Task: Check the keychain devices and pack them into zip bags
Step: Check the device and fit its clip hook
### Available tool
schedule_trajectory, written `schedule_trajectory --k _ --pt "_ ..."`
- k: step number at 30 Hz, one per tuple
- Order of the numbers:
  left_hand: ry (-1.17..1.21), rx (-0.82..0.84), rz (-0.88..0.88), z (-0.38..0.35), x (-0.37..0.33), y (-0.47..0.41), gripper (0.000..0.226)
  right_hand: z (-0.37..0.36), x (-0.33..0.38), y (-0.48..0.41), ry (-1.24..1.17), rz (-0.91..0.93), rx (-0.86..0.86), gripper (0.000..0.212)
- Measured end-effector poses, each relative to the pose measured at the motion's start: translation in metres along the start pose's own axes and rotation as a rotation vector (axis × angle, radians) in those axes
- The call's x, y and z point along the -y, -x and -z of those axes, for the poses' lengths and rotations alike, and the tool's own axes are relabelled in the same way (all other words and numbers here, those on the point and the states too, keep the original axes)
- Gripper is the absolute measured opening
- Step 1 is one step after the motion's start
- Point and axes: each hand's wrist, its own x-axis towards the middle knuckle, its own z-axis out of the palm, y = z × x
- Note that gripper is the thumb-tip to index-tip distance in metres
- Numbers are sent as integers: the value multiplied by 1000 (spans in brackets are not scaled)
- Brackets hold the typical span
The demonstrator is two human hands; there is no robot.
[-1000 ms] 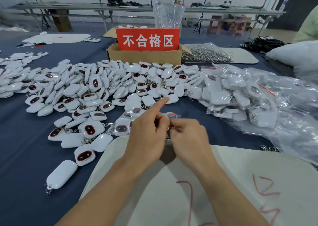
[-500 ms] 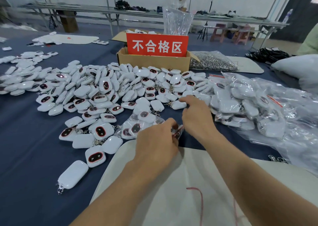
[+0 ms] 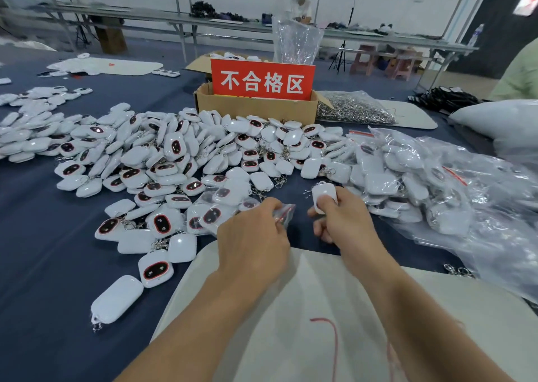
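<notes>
The right hand (image 3: 343,221) has drawn back from the pile (image 3: 203,148) with one white keychain device (image 3: 324,193) pinched under its thumb. The device's long axis runs away from the person, its far end jutting past the thumb. Just left of that grip, the left hand (image 3: 253,236) pinches a zip bag (image 3: 285,214).

You hold one keychain device (image 3: 324,196) and one zip bag (image 3: 284,213).
Your right hand (image 3: 343,221) pinches the small white device with your thumb on top, plain side up. Your left hand (image 3: 253,236) grips the clear zip bag with its red strip, just beside the device but not touching it. A big pile of loose devices (image 3: 180,154) lies in front of you and to your left, and some show a dark oval face. The packed bags (image 3: 407,177) are heaped on your right.
</notes>
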Motion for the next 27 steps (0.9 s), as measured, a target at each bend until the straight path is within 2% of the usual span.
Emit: schedule_trajectory --k 2,5,8,11,13,16,22,27 --pt "77 -77 -62 1 -4 4 28 12 -12 30 -76 13 -56 7" --pt "275 -44 -220 3 -9 10 49 25 -14 56 36 129 -143 18" --pt "468 38 -357 6 -12 14 47 28 -6 62 60 185 -54 12" --pt "567 82 -278 5 -14 12 29 30 -1 58 -18 146 23 19" --pt "613 120 -169 3 -14 9 27 32 0 55 -127 85 109 14" --pt "672 149 -42 0 -13 6 31 33 -1 52 -142 45 161 11" --pt "692 213 -46 -3 -12 7 31 28 0 48 -112 43 174 18" --pt "832 255 -33 3 -15 6 30 31 3 50 -168 60 217 24"
